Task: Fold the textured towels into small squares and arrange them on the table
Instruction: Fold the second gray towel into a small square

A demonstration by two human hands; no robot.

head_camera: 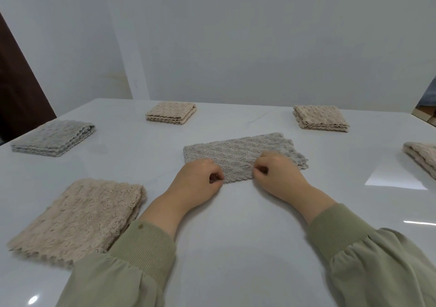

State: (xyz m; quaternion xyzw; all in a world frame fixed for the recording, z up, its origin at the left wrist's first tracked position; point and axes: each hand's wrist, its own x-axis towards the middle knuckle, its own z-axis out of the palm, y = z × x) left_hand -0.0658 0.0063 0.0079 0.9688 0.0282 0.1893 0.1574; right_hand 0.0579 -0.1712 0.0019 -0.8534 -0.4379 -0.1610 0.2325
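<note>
A grey textured towel lies folded into a long strip at the middle of the white table. My left hand pinches its near edge at the left, fingers curled. A little to the right, my right hand pinches the same near edge. Folded squares lie around it: a grey towel at the far left, a beige towel at the back middle, another beige towel at the back right, and a large beige towel near left.
Part of one more beige folded towel shows at the right edge. A pale wall stands behind the table's far edge. A dark door stands at the far left. My green sleeves cover the near table.
</note>
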